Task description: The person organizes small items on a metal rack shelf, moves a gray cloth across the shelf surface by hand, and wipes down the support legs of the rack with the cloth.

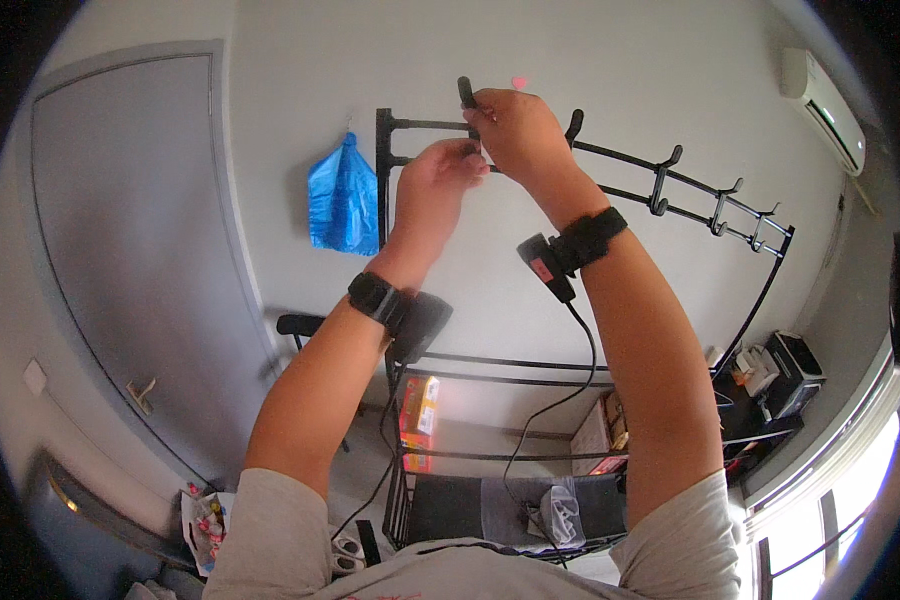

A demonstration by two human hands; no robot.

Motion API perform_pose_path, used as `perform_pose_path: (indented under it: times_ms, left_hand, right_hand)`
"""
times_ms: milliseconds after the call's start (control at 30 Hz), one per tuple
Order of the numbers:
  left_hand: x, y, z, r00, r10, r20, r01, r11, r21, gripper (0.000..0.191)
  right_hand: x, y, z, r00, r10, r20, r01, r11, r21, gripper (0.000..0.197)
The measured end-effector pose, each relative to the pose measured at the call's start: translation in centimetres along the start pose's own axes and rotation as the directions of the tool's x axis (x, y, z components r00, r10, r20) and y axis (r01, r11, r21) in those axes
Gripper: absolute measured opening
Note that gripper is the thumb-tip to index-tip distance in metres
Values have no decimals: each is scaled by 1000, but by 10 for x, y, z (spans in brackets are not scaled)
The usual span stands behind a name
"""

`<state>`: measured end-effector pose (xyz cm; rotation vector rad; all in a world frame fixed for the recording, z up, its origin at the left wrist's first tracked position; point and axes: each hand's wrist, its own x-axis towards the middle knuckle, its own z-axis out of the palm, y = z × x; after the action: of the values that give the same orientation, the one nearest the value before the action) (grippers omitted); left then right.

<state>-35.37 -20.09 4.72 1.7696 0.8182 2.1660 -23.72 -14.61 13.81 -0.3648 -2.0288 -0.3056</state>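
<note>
Before me stands a black metal coat rack (384, 142) with two upper rails against the wall. My right hand (523, 135) grips a black double hook (466, 93) at the top rail, its rounded tip sticking up past my fingers. Just below and to the left, my left hand (436, 176) has its fingers curled at the lower part of that same hook, mostly hidden by the fingertips. Another black hook (575, 126) rises right behind my right hand. Farther right along the rails hang several more hooks (661, 180).
A blue plastic bag (343, 199) hangs on the wall left of the rack. Black devices (547, 266) with cables are strapped to both wrists. Below are a dark shelf (442, 510) bearing a grey cloth (561, 514), and cardboard boxes (418, 409). A closed door (135, 225) stands left.
</note>
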Motion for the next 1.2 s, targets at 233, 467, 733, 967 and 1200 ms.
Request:
perform_pose_path:
  times_ms: [233,467,733,967,1200]
  left_hand:
    - [10,-11,4,999,0,-35,4,995,101,26]
    - [7,-14,1,997,62,-53,-49,972,228,24]
    - [-4,-23,5,992,24,-123,-10,994,113,22]
    - [-23,-40,13,916,-244,-319,200,966,-166,46]
    - [-12,-40,14,963,-247,106,269,895,-355,51]
  right_hand:
    - [7,23,9,994,93,49,-94,995,17,26]
    - [7,29,11,988,143,51,-141,989,-40,28]
    - [2,23,16,997,2,79,14,980,-199,24]
    - [-4,17,13,991,85,104,-66,983,-169,29]
    - [-4,15,11,989,134,62,-126,985,-118,27]
